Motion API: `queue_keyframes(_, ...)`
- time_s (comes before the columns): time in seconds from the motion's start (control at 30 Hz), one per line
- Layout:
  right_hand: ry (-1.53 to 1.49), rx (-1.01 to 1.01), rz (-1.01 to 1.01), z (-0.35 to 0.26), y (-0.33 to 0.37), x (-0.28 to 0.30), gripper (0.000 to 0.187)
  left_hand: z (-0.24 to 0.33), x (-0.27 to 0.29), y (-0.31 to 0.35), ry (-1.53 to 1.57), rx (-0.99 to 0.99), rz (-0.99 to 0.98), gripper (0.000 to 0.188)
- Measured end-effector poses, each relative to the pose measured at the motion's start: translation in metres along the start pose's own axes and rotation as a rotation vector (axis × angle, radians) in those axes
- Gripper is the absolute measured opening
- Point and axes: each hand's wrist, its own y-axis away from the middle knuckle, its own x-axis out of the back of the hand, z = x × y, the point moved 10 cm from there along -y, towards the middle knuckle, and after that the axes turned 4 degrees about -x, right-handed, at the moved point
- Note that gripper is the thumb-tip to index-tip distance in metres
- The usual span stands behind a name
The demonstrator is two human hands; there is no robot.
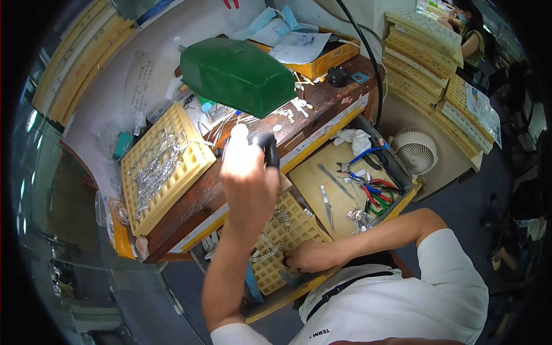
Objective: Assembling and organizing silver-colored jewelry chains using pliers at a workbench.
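Note:
My left hand (250, 178) is raised in the glare beneath a green lamp shade (238, 75). Its fingers are closed round a small black object (267, 147), whose kind the bright light hides. Lower down, my right hand (313, 257) rests over a yellow grid tray (305, 230) in the open drawer. The fingers of that hand are curled, with a small dark thing at their tips that is too small to name. Silver chains (267, 247) lie on the tray just left of them.
A second grid tray (198, 155) with piled silver chains stands on the bench at left. Pliers (376, 192) and tweezers (326, 207) lie in the drawer's right part. Beyond are a white fan (414, 150), stacked trays (417, 63) and another person (472, 40).

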Motion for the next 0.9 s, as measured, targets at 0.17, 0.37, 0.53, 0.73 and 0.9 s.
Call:
queue_keyframes(0.17,0.027,-0.014,0.139,-0.023,0.022,0.058,0.024,-0.041,-0.048,-0.051,-0.065,-0.061,-0.049,0.03)
queue_keyframes(0.37,0.284,-0.019,0.768,-0.027,0.079,0.218,0.034,-0.037,-0.038,-0.055,-0.151,-0.217,0.116,0.024)
queue_keyframes(0.53,0.375,-0.254,1.086,0.007,0.057,0.336,0.022,-0.07,-0.043,-0.067,-0.014,-0.133,0.047,0.017)
queue_keyframes(0.73,0.577,-0.204,1.048,0.028,0.019,0.369,0.014,-0.084,-0.05,-0.075,0.462,-0.235,0.125,0.017)
queue_keyframes(0.9,0.45,-0.312,0.891,0.033,0.009,0.367,0.014,-0.118,-0.108,-0.066,0.254,-0.296,-0.197,0.04)
